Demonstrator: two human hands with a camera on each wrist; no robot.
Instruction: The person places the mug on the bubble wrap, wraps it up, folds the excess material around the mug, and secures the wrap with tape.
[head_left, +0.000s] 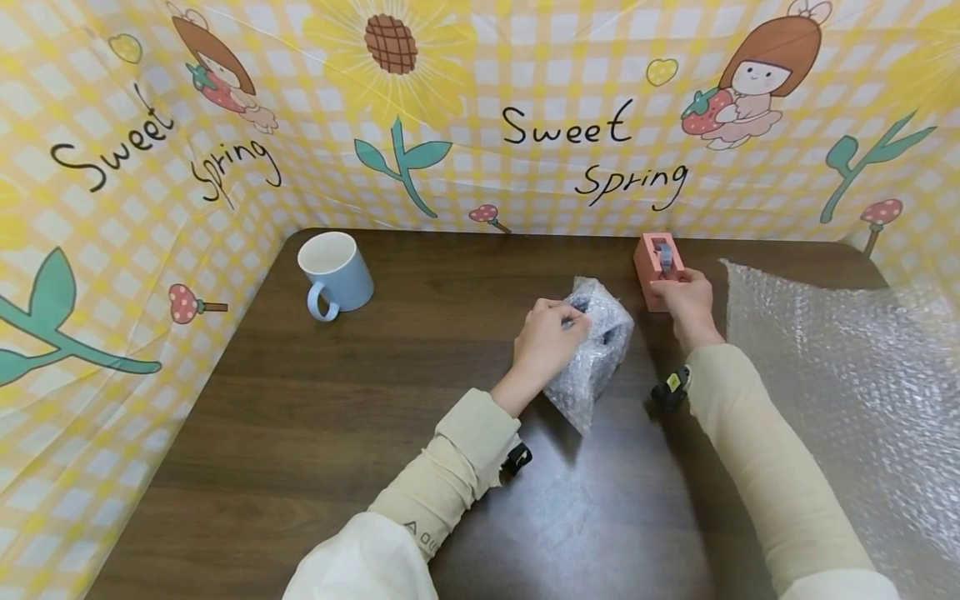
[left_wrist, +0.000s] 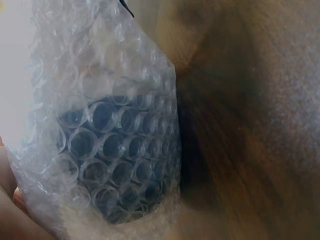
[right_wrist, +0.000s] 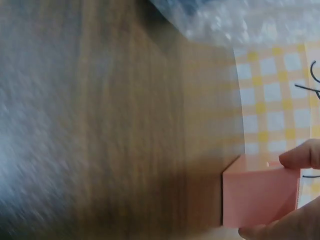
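Observation:
A bundle of bubble wrap (head_left: 592,375) stands near the middle of the table, folded into a pointed shape around a dark blue thing. Through the bubbles in the left wrist view, the dark blue thing (left_wrist: 112,145) shows only in part, so its kind stays hidden. My left hand (head_left: 547,337) pinches the top of the wrap with thumb and fingers. To the right, my right hand (head_left: 690,304) grips the near end of a pink tape dispenser (head_left: 648,275), which has a roll of tape (head_left: 664,254) in it. In the right wrist view, finger and thumb lie on opposite sides of the dispenser (right_wrist: 260,197).
A light blue mug (head_left: 347,279) with a white inside stands at the back left of the brown table (head_left: 300,433). A large sheet of bubble wrap (head_left: 847,358) spreads over the right side. Behind hangs a yellow checked cloth (head_left: 480,100), which also walls the left.

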